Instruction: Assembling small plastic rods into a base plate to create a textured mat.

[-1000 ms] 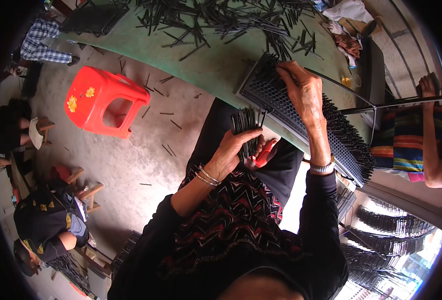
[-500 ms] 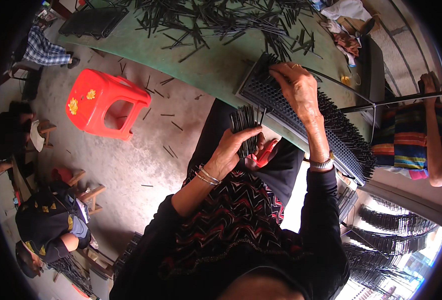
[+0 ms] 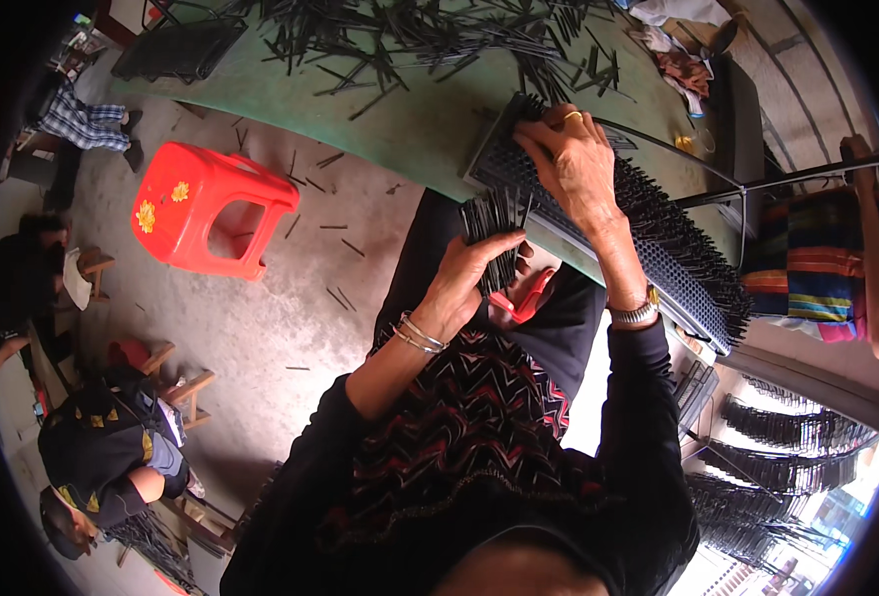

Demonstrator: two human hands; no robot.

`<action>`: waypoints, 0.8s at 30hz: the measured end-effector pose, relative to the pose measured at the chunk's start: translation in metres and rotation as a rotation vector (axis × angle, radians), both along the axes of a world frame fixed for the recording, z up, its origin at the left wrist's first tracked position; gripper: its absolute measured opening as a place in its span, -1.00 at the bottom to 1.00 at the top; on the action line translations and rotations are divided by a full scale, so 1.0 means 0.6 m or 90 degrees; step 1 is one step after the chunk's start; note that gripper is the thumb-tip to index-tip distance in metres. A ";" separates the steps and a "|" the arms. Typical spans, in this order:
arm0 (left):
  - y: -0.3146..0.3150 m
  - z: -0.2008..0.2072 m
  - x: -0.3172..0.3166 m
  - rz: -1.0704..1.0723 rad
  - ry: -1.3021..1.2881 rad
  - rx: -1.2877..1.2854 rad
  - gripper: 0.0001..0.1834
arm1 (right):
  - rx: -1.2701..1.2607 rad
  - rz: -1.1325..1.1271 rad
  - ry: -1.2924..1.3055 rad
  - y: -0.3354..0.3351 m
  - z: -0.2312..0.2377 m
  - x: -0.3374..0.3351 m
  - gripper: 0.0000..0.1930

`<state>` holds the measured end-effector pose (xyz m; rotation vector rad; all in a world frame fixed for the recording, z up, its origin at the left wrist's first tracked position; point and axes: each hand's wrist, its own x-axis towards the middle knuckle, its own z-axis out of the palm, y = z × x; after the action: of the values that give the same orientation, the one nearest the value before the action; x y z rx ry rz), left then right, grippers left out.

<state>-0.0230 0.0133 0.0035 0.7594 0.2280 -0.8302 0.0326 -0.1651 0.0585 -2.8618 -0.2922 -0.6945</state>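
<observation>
My left hand (image 3: 462, 275) is closed around an upright bundle of thin black sticks (image 3: 489, 221), the thumb lying across it. My right hand (image 3: 581, 171) reaches over the far left end of a long black rack (image 3: 521, 177) full of small holes. Its fingers are bent together at the rack's surface, and whatever they pinch is hidden. Many black sticks (image 3: 670, 223) stand in rows along the rack's right side. The rack lies slantwise at the edge of the green table (image 3: 360, 139). Below the bundle, a red curved object (image 3: 534, 296) rests by my lap.
Loose black sticks (image 3: 439, 42) are heaped across the table's far side. A red plastic stool (image 3: 166, 209) stands on the floor at left, with scattered sticks beside it. Several people sit at left. A black metal bar (image 3: 787, 179) crosses at right; filled racks (image 3: 777, 467) stand lower right.
My right hand has shifted slightly up and left along the rack, its fingers bunched near the end. My left hand still grips the bundle, whose sticks now fan out a little more.
</observation>
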 end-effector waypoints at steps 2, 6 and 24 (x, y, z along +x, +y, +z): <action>0.004 0.003 -0.003 -0.003 0.002 0.010 -0.77 | -0.010 -0.015 -0.049 0.006 -0.002 -0.005 -0.79; 0.002 0.007 -0.003 0.016 -0.017 0.023 -0.78 | 0.370 -0.030 0.115 -0.012 0.005 -0.059 -0.66; -0.002 0.021 -0.007 -0.056 -0.100 0.104 -0.76 | 0.804 -0.005 0.442 -0.009 -0.004 -0.110 -0.83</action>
<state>-0.0271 0.0123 0.0161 0.9901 0.1240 -0.8377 -0.0336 -0.1706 0.0561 -1.6903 0.2120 0.1660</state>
